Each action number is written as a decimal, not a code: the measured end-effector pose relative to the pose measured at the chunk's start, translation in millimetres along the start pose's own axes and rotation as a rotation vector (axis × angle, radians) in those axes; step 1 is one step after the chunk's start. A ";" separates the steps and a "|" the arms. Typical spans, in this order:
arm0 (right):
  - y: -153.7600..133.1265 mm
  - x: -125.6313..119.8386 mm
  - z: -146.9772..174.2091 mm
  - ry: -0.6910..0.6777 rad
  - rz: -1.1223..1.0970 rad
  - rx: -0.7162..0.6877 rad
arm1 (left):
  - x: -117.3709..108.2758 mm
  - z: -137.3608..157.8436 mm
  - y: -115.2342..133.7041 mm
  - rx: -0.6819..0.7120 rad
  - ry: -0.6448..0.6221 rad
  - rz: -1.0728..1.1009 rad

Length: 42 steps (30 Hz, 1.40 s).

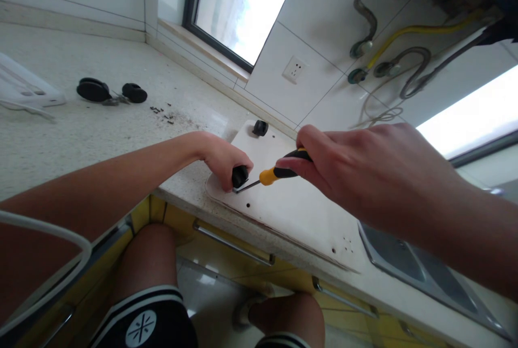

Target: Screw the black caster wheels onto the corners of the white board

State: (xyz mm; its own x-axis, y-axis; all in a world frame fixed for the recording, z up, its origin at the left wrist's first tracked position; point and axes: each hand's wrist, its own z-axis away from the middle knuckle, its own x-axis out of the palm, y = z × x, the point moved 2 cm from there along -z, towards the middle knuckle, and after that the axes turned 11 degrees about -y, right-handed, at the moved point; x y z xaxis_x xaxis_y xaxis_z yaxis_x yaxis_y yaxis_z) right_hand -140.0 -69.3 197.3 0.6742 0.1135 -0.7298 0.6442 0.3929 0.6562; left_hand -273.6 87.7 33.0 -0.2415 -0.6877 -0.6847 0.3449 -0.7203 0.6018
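Note:
My right hand (324,159) is wrapped round a yellow-and-black screwdriver (268,176), whose shaft slants down to the left. Its tip meets the base of a black caster wheel (240,176). Around that caster, my left hand (224,162) is closed, with the thumb and fingers gripping its sides. The caster sits near the left corner of a white board (299,202) lying on the counter. A second black caster (260,128) stands at the board's far corner. Small dark holes show along the board's near edge and at its right end.
Two loose black casters (94,89) and scattered small screws (162,113) lie on the counter (133,51) to the left. Beyond them is a white device (28,81) with a cable. A metal sink (388,253) is at the right. Hoses (413,29) hang along the tiled wall near a socket (295,69).

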 end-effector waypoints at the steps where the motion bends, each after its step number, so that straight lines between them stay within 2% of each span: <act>1: 1.3 0.6 -0.6 -0.006 -0.030 -0.040 | 0.2 0.2 -0.8 -0.008 0.003 0.012; 4: 2.7 0.2 0.1 -0.029 -0.111 -0.156 | -0.4 1.0 -0.8 -0.036 0.017 0.002; 10: 0.2 2.9 3.0 -0.081 -0.087 -0.024 | -1.9 1.0 3.1 -0.047 0.017 -0.038; 13: 0.6 1.9 6.7 -0.066 -0.183 -0.147 | -2.3 0.7 3.6 -0.038 0.019 -0.038; 15: -0.8 -0.1 8.6 -0.052 -0.194 -0.173 | -2.4 0.7 4.9 -0.025 0.017 -0.037; 19: -3.8 -1.1 7.2 -0.069 -0.083 -0.001 | -2.2 1.6 7.6 -0.044 0.008 -0.046; 20: -3.4 -1.1 6.6 -0.073 -0.093 0.006 | -2.3 1.9 7.6 -0.051 0.014 -0.045; 25: -0.1 -2.0 7.8 -0.061 -0.285 -0.207 | -2.2 1.5 6.4 0.001 0.008 -0.011; 26: -0.4 -1.1 8.0 -0.050 -0.271 -0.194 | -2.1 1.0 6.5 0.010 0.005 -0.020; 30: -1.8 5.8 6.2 -0.002 -0.113 0.040 | -1.3 -0.9 6.7 -0.011 0.013 -0.091; 31: -1.5 7.0 5.8 -0.005 -0.127 0.037 | -1.0 -1.2 6.1 -0.015 0.017 -0.101; 34: 0.5 5.2 7.4 -0.013 -0.280 -0.145 | -0.4 -1.6 2.7 0.003 0.037 -0.086; 36: 1.5 1.7 10.3 0.015 -0.327 -0.209 | -0.5 -1.5 1.2 0.033 0.055 -0.062; 42: -2.8 3.8 9.7 0.112 -0.197 -0.055 | -0.6 0.4 6.2 0.009 0.025 -0.076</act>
State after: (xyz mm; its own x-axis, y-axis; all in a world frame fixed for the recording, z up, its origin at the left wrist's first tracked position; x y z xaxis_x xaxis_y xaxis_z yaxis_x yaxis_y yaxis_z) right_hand -135.8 -78.8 194.5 0.4912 0.1288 -0.8615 0.7365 0.4665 0.4897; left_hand -271.7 83.6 37.3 -0.2442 -0.6284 -0.7385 0.3184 -0.7714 0.5510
